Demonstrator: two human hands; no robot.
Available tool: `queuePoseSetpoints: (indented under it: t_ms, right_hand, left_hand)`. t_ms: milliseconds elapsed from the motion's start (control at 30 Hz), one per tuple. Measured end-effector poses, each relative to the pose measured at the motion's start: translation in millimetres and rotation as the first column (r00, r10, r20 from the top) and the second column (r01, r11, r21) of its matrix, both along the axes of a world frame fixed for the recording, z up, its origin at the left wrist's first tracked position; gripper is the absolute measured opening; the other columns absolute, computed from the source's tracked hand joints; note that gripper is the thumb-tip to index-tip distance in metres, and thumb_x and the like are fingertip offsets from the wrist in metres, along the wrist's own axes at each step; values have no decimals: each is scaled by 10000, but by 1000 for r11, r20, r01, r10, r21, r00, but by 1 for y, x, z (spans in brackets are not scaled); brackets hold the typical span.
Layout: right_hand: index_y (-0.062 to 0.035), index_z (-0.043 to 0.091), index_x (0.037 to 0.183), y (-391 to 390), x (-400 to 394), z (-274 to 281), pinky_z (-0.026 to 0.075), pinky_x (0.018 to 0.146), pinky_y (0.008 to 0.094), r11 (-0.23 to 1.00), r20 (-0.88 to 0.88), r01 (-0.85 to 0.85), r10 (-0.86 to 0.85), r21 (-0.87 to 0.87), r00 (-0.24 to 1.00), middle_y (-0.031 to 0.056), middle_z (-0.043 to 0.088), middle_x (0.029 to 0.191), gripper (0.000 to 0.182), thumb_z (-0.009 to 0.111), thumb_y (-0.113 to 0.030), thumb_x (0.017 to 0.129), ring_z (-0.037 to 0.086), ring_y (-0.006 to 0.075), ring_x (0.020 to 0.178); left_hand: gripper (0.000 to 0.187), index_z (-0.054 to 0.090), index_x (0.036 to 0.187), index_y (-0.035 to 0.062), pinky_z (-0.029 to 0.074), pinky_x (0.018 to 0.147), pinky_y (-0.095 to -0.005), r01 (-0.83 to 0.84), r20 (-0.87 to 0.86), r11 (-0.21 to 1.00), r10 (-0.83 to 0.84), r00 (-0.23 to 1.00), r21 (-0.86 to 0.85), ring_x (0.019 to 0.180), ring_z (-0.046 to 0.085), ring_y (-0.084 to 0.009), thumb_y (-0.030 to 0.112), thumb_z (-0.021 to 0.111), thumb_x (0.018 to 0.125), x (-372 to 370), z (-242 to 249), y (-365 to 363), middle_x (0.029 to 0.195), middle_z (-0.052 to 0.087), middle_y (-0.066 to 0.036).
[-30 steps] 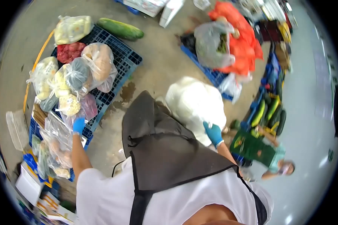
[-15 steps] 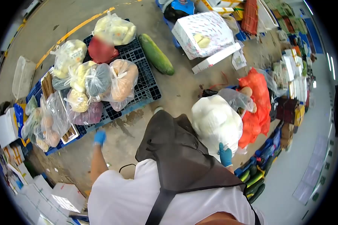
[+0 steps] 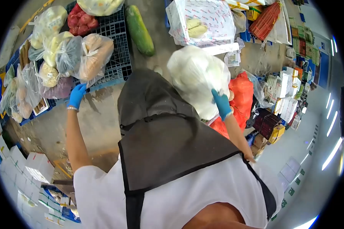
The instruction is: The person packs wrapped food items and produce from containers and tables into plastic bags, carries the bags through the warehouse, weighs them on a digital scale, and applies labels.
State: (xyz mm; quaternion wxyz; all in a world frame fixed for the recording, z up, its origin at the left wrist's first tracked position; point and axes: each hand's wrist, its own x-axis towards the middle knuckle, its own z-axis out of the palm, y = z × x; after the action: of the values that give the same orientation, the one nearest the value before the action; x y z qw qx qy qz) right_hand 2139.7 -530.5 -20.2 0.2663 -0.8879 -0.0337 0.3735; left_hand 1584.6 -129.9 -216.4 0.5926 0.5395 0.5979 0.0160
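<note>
My right hand [image 3: 221,104], in a blue glove, grips the near right side of a large, bulging white plastic bag [image 3: 197,78]. Pale round shapes show through the plastic. A red mesh sack [image 3: 240,95] is partly hidden behind that bag and my right arm. On the other side, my left hand [image 3: 77,97], also gloved in blue, has its fingers stretched forward, holding nothing. Its fingertips overlap the lower edge of a clear knotted bag of orange-brown produce [image 3: 92,53] at the pallet's near edge. Beside it sits a bag of purple produce [image 3: 57,87].
A blue plastic pallet [image 3: 116,57] carries several produce bags, including red mesh-bagged produce [image 3: 80,21]. A long green gourd [image 3: 139,30] lies along its right side. Ahead stands a white foam box [image 3: 214,23]. White cartons [image 3: 40,166] are stacked at lower left.
The white bag has moved forward relative to the red sack, with my right hand on it. My left hand has come forward to the pallet edge. The whole view has shifted.
</note>
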Motion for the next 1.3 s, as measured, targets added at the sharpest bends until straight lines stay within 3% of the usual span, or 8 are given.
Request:
queuePoseSetpoints:
  t_ms: [300, 367, 433, 467, 533, 833, 1033, 1300]
  right_hand:
    - [1, 615, 692, 147, 61, -18, 460, 614, 313, 791, -24, -561, 574, -244, 819, 73, 581, 616, 512, 645, -480, 865, 571, 159, 608]
    - [7, 625, 687, 171, 72, -25, 474, 625, 322, 803, 30, -558, 576, -209, 817, 104, 614, 629, 530, 629, -490, 870, 594, 180, 607]
    - [4, 629, 681, 231, 87, -19, 475, 624, 329, 792, 99, -587, 606, -167, 789, 113, 628, 634, 529, 623, -490, 872, 600, 192, 600]
    - [-9, 635, 683, 253, 96, -20, 477, 605, 347, 654, 260, -715, 755, -247, 602, 117, 630, 617, 523, 610, -496, 873, 607, 208, 585]
    - [-41, 648, 699, 320, 85, 19, 478, 583, 381, 567, 378, -784, 804, -252, 459, 170, 630, 642, 497, 586, -504, 871, 619, 291, 591]
    - [-59, 619, 653, 472, 134, 37, 485, 599, 455, 181, 498, -943, 867, -280, 19, 184, 606, 644, 423, 590, -444, 823, 610, 383, 618]
    - [-54, 642, 670, 662, 217, -27, 478, 621, 448, -170, 420, -972, 879, -165, -225, 190, 620, 703, 406, 597, -427, 822, 607, 381, 632]
    - [8, 658, 755, 1091, 301, -135, 467, 604, 313, 413, -126, -877, 911, 244, 393, 97, 605, 648, 392, 749, -373, 742, 561, 181, 588]
  left_hand:
    - [257, 676, 994, 50, 478, 603, -309, 305, -376, 882, -163, 912, 359, 664, 594, -172, 264, 560, 913, -151, -120, -155, 748, 624, -47]
    - [181, 662, 909, 75, 453, 531, -311, -663, -191, 637, 649, 737, -393, 609, 586, -174, 225, 559, 906, -117, -89, -168, 702, 602, -34]
    - [154, 629, 837, 98, 388, 470, -282, 669, -610, 705, -429, 667, 235, 556, 547, -137, 220, 564, 905, -131, -126, -198, 666, 581, -14]
    - [154, 627, 826, 109, 380, 466, -277, 141, -403, 984, -85, 911, 111, 557, 547, -132, 224, 564, 905, -114, -115, -185, 665, 585, -13]
    - [156, 622, 803, 130, 363, 458, -268, -730, -260, 520, 705, 660, -443, 559, 545, -120, 233, 564, 904, -65, -70, -168, 664, 593, -13]
    - [144, 633, 931, 102, 350, 465, -242, -426, -24, 902, 425, 905, -75, 573, 540, -105, 228, 569, 907, -34, -167, -15, 739, 614, -9]
    - [257, 629, 1089, 79, 401, 561, -233, -793, 49, 603, 797, 602, -82, 706, 571, -110, 261, 577, 916, 132, -23, 179, 892, 643, 2]
    - [278, 647, 1066, 82, 446, 566, -238, -829, -347, 485, 754, 558, -279, 681, 594, -119, 306, 578, 916, 306, 49, 76, 836, 642, -33]
